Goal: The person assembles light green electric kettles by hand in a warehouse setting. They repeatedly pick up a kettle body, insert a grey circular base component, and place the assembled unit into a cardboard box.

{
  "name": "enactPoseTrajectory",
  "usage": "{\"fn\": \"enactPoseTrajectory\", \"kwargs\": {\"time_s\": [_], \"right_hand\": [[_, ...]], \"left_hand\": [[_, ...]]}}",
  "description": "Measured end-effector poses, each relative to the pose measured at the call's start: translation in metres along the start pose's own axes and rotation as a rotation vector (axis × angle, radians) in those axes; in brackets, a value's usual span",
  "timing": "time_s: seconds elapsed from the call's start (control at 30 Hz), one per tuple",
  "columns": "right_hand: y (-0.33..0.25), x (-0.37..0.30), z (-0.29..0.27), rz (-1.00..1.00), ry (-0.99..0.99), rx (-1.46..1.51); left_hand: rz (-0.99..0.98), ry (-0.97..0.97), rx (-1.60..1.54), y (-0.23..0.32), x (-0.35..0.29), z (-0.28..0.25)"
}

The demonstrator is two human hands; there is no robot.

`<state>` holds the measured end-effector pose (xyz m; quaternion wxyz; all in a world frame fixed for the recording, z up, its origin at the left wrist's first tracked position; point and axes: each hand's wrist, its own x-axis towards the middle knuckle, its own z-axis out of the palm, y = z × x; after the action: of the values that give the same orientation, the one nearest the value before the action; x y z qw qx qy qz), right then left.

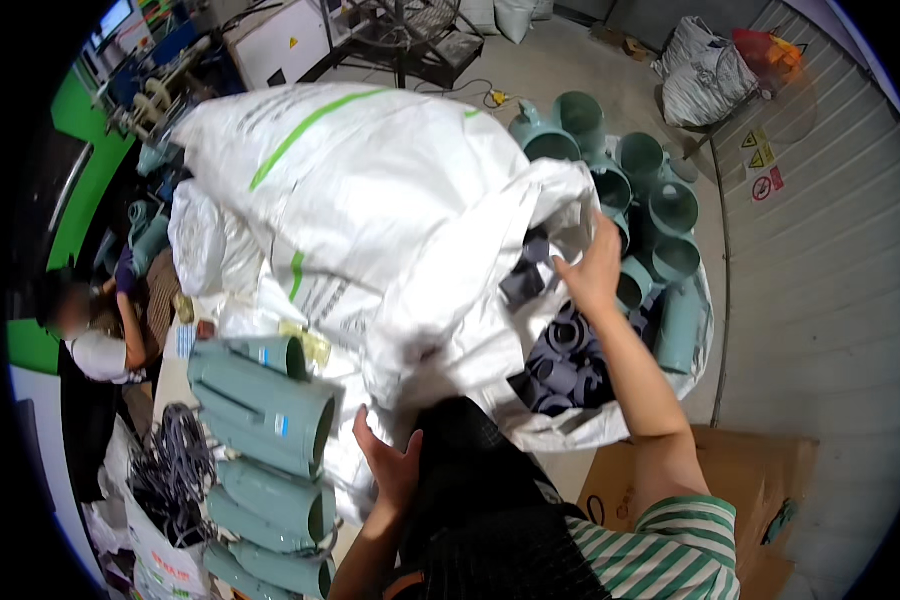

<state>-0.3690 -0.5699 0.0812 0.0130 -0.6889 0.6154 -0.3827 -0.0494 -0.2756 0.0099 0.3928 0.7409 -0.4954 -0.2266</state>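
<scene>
A large white woven sack (pixel 400 190) with green stripes lies tilted before me, its mouth facing right. Dark grey plastic pipe fittings (pixel 522 288) show inside the mouth. My right hand (pixel 596 268) grips the rim of this mouth, the thumb on the inner side and the fingers partly hidden behind the edge. Below that hand, more dark fittings (pixel 560 372) lie in a second, open white sack (pixel 570 432). Low against the big sack's near side, my left hand (pixel 392 468) is open, thumb and fingers apart, holding nothing.
Grey-green pipe fittings (pixel 660 210) crowd the far right; several more (pixel 260 405) are stacked at left. A bag of dark strips (pixel 175 470) stands lower left. A co-worker (pixel 105 330) handles a fitting at far left. Cardboard (pixel 690 480) lies by the ribbed wall (pixel 820 300).
</scene>
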Motion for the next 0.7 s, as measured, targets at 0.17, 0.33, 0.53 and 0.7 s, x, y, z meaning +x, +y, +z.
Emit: {"fn": "enactPoseTrajectory", "kwargs": {"time_s": [0.17,0.33,0.53,0.7], "right_hand": [[0.172,0.104,0.062,0.175,-0.041,-0.192],[0.071,0.054,0.189,0.485,-0.366,0.169],[0.077,-0.018,0.082,0.192,-0.612,0.689],[0.118,0.047,0.034,0.198,-0.966,-0.015]], "left_hand": [[0.154,-0.026,0.160,0.051,0.112,0.082],[0.054,0.135,0.230,0.035,0.168,0.103],[-0.202,0.250,-0.122,-0.080,0.211,0.102],[-0.148,0.018,-0.137,-0.044,0.214,0.123]]}}
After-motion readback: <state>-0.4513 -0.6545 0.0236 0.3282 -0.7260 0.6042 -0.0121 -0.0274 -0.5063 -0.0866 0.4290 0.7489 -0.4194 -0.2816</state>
